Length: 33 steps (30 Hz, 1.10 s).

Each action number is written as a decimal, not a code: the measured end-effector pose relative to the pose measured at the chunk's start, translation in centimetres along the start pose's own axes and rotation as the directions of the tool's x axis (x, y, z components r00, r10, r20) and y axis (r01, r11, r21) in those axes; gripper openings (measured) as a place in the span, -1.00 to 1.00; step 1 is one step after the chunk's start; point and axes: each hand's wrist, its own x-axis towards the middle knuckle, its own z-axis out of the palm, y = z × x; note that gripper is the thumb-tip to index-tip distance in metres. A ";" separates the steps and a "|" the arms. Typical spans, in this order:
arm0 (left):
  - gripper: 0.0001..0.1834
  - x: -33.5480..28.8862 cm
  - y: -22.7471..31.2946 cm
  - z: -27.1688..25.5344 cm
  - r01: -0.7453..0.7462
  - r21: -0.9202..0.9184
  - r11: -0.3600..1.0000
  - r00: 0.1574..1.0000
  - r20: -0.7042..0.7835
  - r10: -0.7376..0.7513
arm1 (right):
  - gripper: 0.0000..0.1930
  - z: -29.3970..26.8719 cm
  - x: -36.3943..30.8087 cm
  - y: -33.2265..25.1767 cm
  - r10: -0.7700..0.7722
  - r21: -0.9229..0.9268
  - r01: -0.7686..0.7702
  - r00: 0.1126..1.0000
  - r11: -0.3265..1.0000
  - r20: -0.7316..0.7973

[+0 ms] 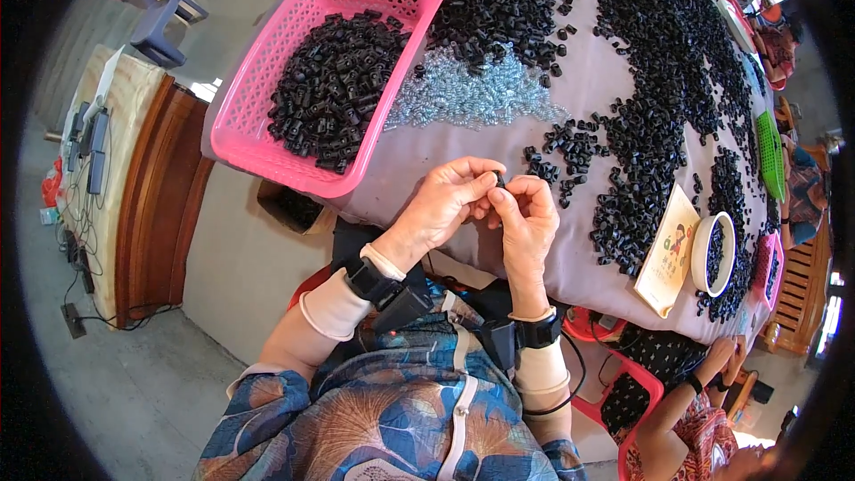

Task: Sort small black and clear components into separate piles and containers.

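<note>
Both grips are closed to a narrow pinch. My left grip (450, 203) holds a small black part (500, 182) between thumb and forefinger; my right grip (529, 223) meets it from the other side, thumb and forefinger bent in. The contact faces are largely hidden, so I cannot tell which end of the part is up or whether anything else sits within the pinch.

The part is off the desk (614, 62), raised above the cloth near the front edge. Ahead lie a heap of clear pieces (481, 93) and, to the right, loose black parts (643, 151). The pink basket (233, 107), to the left, bears a load of similar parts.

Handling, in my judgement: one grip should steady the part while the other applies light, straight pressure, since a sideways push could make so small an item spring out. The fingertips should sit clear of any opening. Working farther in from the edge would let a dropped part land on cloth rather than the floor.
</note>
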 end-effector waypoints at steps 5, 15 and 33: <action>-0.77 0.1 -0.1 0.1 -0.041 0.000 0.999 0.997 0.067 0.041 | -0.84 -0.6 0.4 0.8 0.053 0.087 -0.056 0.998 0.995 0.040; -0.70 0.1 0.3 0.0 -0.024 0.042 0.999 0.991 0.135 0.018 | -0.73 -1.6 0.6 1.0 0.083 -0.057 -0.072 0.975 0.996 0.206; -0.72 -0.4 0.5 1.0 -0.029 0.005 1.000 0.999 -0.015 0.030 | -0.70 -0.3 0.0 0.3 -0.044 -0.186 0.075 0.986 0.980 0.163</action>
